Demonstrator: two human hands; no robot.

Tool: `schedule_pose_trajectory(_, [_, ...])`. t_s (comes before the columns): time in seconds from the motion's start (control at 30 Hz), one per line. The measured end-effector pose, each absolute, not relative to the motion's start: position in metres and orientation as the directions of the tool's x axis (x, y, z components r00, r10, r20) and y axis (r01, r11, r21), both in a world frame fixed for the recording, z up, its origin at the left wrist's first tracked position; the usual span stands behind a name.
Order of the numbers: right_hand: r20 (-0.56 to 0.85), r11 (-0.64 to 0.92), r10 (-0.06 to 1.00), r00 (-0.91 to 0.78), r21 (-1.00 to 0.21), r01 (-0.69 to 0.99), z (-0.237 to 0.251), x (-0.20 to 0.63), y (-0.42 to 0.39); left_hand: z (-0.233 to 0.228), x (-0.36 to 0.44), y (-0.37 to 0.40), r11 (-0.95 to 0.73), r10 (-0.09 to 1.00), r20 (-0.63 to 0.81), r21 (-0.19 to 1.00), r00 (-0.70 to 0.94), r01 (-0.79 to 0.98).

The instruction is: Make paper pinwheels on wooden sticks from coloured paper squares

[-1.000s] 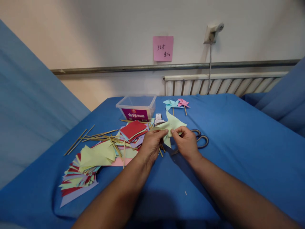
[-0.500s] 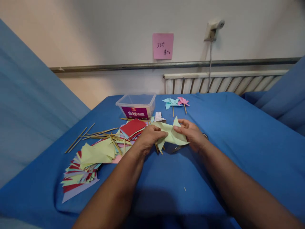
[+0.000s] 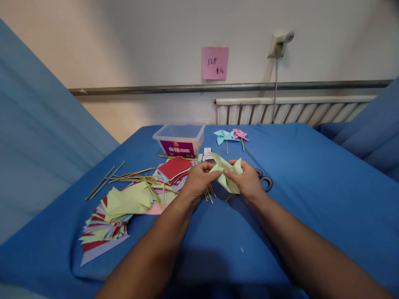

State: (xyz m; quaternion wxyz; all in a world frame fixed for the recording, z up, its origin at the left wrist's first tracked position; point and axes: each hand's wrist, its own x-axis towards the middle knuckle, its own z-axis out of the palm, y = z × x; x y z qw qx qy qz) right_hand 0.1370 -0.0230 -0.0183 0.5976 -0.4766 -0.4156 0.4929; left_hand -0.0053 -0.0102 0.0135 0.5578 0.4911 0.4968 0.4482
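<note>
A pale green paper pinwheel is held up over the table between both hands, its corners curled and bent toward the middle. My left hand pinches its left side between thumb and fingers. From the right, my right hand grips it, thumb pressed near the centre and fingers behind the paper. Both thumb tips nearly meet at the middle. Below and behind the right hand lie scissors, partly covered. Short wooden sticks lie just under the left hand.
On the left are fanned coloured papers, pale green sheets, a red paper stack and loose sticks. Behind them stand a clear plastic box and a small white box. Blue and pink pinwheels lie at the back.
The green paper has been turned and folded further, with its corners drawn toward the centre. My right hand has shifted its thumb inward, and more of the scissors shows.
</note>
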Motion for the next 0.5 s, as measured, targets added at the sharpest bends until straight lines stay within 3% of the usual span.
schedule_pose_trajectory(0.1, [-0.017,0.11,0.939,0.343,-0.931,-0.347,-0.03,0.13,-0.018,0.006,0.006,-0.015,0.207,0.978,-0.186,0.926,0.094,-0.316])
schedule_pose_trajectory(0.17, [-0.04,0.137,0.912,0.408,-0.908,-0.396,-0.034,0.126,-0.016,0.001,0.012,-0.019,0.288,0.957,-0.24,0.862,0.166,-0.417])
schedule_pose_trajectory(0.27, [-0.064,0.146,0.9,0.431,-0.888,-0.436,-0.036,0.12,-0.017,-0.006,0.017,-0.022,0.333,0.941,-0.259,0.827,0.22,-0.452])
schedule_pose_trajectory(0.5, [-0.076,0.128,0.924,0.375,-0.863,-0.489,-0.033,0.112,-0.024,-0.007,0.019,-0.023,0.29,0.957,-0.246,0.83,0.154,-0.477])
